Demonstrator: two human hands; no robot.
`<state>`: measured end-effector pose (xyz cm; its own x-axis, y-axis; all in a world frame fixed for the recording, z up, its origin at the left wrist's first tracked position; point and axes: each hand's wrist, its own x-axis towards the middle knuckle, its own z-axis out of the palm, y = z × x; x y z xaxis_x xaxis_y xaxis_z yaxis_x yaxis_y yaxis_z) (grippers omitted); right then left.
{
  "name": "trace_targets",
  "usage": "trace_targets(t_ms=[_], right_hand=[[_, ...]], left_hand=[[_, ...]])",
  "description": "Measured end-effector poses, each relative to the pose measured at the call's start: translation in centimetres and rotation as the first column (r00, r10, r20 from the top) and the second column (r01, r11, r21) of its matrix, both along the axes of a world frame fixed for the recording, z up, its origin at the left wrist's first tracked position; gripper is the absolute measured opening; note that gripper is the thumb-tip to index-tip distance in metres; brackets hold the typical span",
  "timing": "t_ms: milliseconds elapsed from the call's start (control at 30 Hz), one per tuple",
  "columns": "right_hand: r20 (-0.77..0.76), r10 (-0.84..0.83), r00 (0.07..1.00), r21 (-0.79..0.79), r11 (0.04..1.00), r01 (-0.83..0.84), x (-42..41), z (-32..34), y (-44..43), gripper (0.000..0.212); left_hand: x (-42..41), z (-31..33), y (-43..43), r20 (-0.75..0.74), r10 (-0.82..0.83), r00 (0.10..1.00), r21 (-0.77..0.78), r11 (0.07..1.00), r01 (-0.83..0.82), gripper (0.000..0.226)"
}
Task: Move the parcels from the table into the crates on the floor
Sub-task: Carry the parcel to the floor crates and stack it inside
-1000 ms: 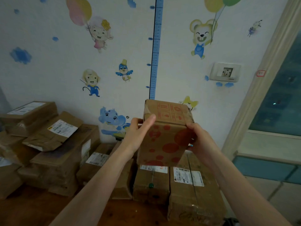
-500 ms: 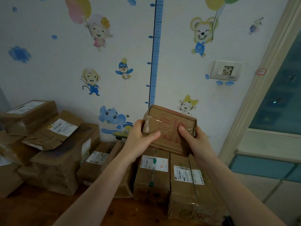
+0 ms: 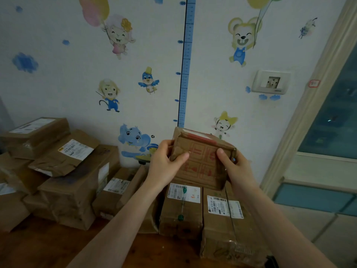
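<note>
**Parcel position.** The parcel [image 3: 201,161] is held in the air, clear of the tabletop [image 3: 48,248]. It sits just above a row [image 3: 201,211] of taller parcels that stand against the wall [image 3: 58,78]. Its red-printed face is turned toward the person.

**Grip.** The left hand [image 3: 166,167] takes the left end and the right hand [image 3: 234,169] takes the right end. Each thumb lies across the near face. The other fingers [image 3: 165,147] curl round the ends toward the far side, so both hands are clamped on the parcel. Holding both ends probably shares the load and stops the box from twisting. It also keeps the printed face readable.

**Surroundings.** A loose pile [image 3: 63,180] of parcels lies to the left on the tabletop, with no hand on it. Several labels face up or outward. The crates are not in view, and the floor is below the frame.

**Stage.** The lift appears complete. What is left for this parcel is the carry to a crate. Many parcels are on the tabletop, so the task is judged far from finished.

**Caution.** The row stands directly under the load. Lowering the parcel early could knock those parcels over.
</note>
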<state>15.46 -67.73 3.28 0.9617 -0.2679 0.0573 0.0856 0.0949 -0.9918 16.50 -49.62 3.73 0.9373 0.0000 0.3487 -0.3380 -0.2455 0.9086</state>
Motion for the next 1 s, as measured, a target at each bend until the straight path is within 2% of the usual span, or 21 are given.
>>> trace_targets(t_ms=[67, 133, 267, 433, 600, 733, 800, 900, 1000], right_hand=[[-0.028, 0.085, 0.996, 0.005, 0.996, -0.085, 0.0, 0.2, -0.3, 0.038], [-0.029, 0.138, 0.99, -0.068, 0.988, -0.139, 0.0, 0.1, -0.3, 0.037], [0.007, 0.049, 0.999, -0.191, 0.98, -0.047, 0.1, -0.4, 0.0, 0.039], [-0.026, 0.157, 0.987, -0.08, 0.984, -0.158, 0.0, -0.4, -0.7, 0.041], [-0.008, 0.043, 0.999, -0.208, 0.977, -0.043, 0.3, -1.0, -0.4, 0.036], [-0.013, 0.128, 0.992, -0.084, 0.988, -0.129, 0.0, -0.6, -0.9, 0.036], [0.012, 0.085, 0.996, -0.127, 0.988, -0.083, 0.2, -0.7, -0.9, 0.03], [0.053, 0.005, 0.999, -0.209, 0.978, 0.006, 0.3, -0.9, -0.4, 0.032], [0.051, 0.016, 0.999, -0.164, 0.986, -0.007, 0.2, -0.8, -0.6, 0.033]], left_hand=[[0.1, 0.0, 0.1, -0.034, -0.032, 0.999, -0.018, 0.999, 0.031, 0.041], [0.3, -0.2, -0.1, -0.06, -0.048, 0.997, -0.008, 0.999, 0.047, 0.041], [0.4, -0.9, -0.7, -0.017, 0.061, 0.998, 0.018, 0.998, -0.06, 0.046], [0.5, -0.5, -0.3, -0.078, -0.044, 0.996, 0.008, 0.999, 0.045, 0.036], [0.5, -1.1, -0.7, -0.015, 0.049, 0.999, 0.048, 0.998, -0.048, 0.042], [0.3, -0.4, -0.2, -0.06, -0.049, 0.997, -0.007, 0.999, 0.048, 0.04], [0.4, -0.5, -0.3, -0.034, -0.025, 0.999, -0.008, 1.0, 0.024, 0.038], [0.3, -0.6, -0.7, 0.035, 0.053, 0.998, 0.044, 0.998, -0.054, 0.034], [0.3, -0.6, -0.9, 0.014, 0.038, 0.999, 0.026, 0.999, -0.039, 0.039]])
